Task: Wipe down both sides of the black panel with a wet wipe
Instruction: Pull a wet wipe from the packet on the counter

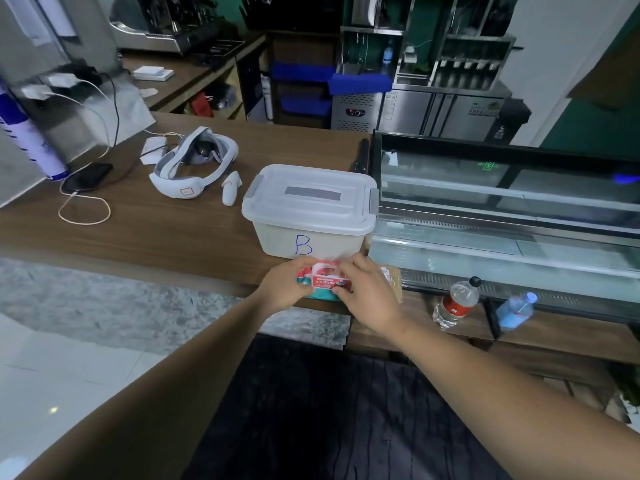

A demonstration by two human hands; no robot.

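- holding a wet wipe pack [323,284] at the near edge of the wooden bench [173,233], both hands meet just in front of a lidded box.
- left hand [285,289] has its grip closed around the left end of the pack, fingers curled over the top.
- right hand [367,296] has its grip pinched on the pack's red and white label flap, thumb below and fingertips [346,268] above.
- the pack shows a teal body under the red label; it rests on or just above the bench edge, which of the two cannot be told.
- the translucent plastic box [308,216] stands right behind the pack, lid on, side latches down, a blue letter "b" written on its front wall.
- a white headset [194,168] lies left of the box, with a small white controller [231,187] between them.
- a dark phone [90,176] lies further left, plugged into a pale looping cable [85,216].
- a glass display case [502,209] sits to the right of the box, touching or nearly touching it.
- two plastic bottles stand on a lower shelf at the right: one with a red label [455,303], one blue [516,311].
- a large dark ribbed surface [329,410] fills the space below the forearms; whether this is the black panel cannot be told.
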